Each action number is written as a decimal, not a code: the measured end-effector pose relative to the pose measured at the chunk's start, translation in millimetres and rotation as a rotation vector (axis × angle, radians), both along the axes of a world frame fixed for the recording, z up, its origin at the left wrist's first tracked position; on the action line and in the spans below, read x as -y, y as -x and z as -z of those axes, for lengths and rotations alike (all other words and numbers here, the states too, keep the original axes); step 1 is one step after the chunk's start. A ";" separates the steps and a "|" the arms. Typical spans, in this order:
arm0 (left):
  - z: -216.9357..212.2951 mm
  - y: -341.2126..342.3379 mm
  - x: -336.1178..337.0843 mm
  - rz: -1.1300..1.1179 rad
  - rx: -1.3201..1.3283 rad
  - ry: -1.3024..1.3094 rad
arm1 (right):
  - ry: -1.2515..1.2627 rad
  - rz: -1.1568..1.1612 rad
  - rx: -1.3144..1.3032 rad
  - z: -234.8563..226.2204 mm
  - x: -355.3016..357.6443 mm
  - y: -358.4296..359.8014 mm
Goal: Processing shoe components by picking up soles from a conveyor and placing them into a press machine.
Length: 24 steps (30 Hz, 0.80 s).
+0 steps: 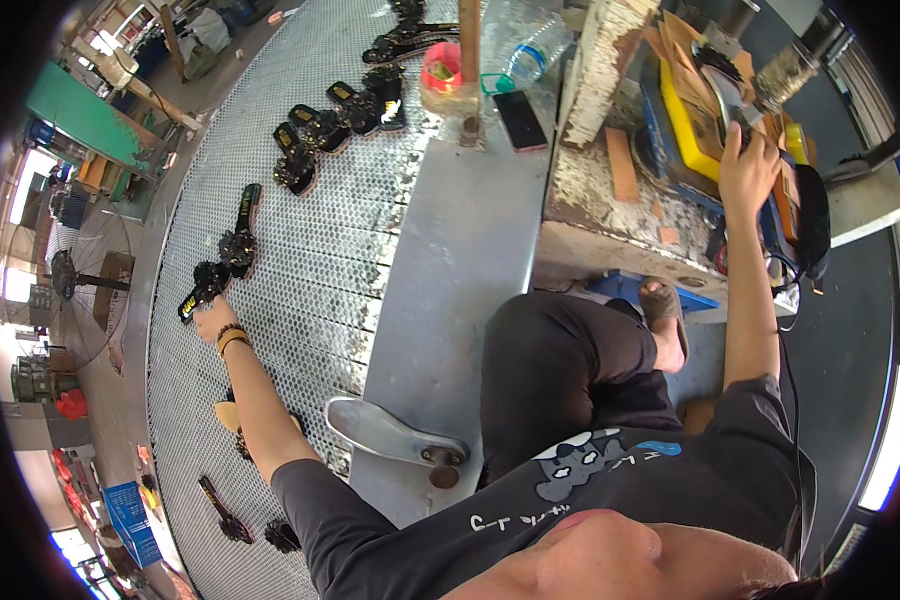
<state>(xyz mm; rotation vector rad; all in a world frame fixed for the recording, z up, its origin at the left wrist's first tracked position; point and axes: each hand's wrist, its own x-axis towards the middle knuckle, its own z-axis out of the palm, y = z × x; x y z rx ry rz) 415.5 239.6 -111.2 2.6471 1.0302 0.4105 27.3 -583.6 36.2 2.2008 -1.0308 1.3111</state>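
My left hand [213, 318] reaches out over the mesh conveyor belt [320, 240], its fingers closed on a black sandal [208, 284] with a ruffled upper. Just beyond it lies another black sandal [238, 245]. At the far right, my right hand [750, 172] is closed around the lower end of what looks like a similar sandal [722, 88], with a dark ruffled top and a greyish sole. That piece is over a yellow-edged tray [692, 140] on the worn bench; my fingers partly hide it.
More black sandals [320, 130] line the belt's far part. A metal plate [440, 270] with a shoe-last-shaped metal form [385, 425] stands beside my legs. A phone [521, 121], plastic bottle [535, 55] and pink tape roll [441, 68] are farther off. A fan [65, 275] stands left.
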 end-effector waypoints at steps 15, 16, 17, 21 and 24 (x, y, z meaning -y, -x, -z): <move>-6.1 -15.9 16.3 0.623 -0.084 0.190 | -0.062 0.089 -0.156 -11.2 18.8 14.2; -4.1 -3.3 -1.0 0.632 -0.121 0.275 | -0.064 0.089 -0.162 -6.6 15.1 3.8; 5.1 16.3 12.6 0.709 -0.108 0.360 | -0.073 0.076 -0.157 -4.8 12.1 2.1; -5.7 110.6 101.9 0.973 -0.145 0.377 | -0.145 0.103 -0.132 -16.4 7.3 4.1; -5.6 157.3 119.4 0.963 -0.100 -0.416 | -0.337 0.084 -0.096 -24.4 14.1 -0.6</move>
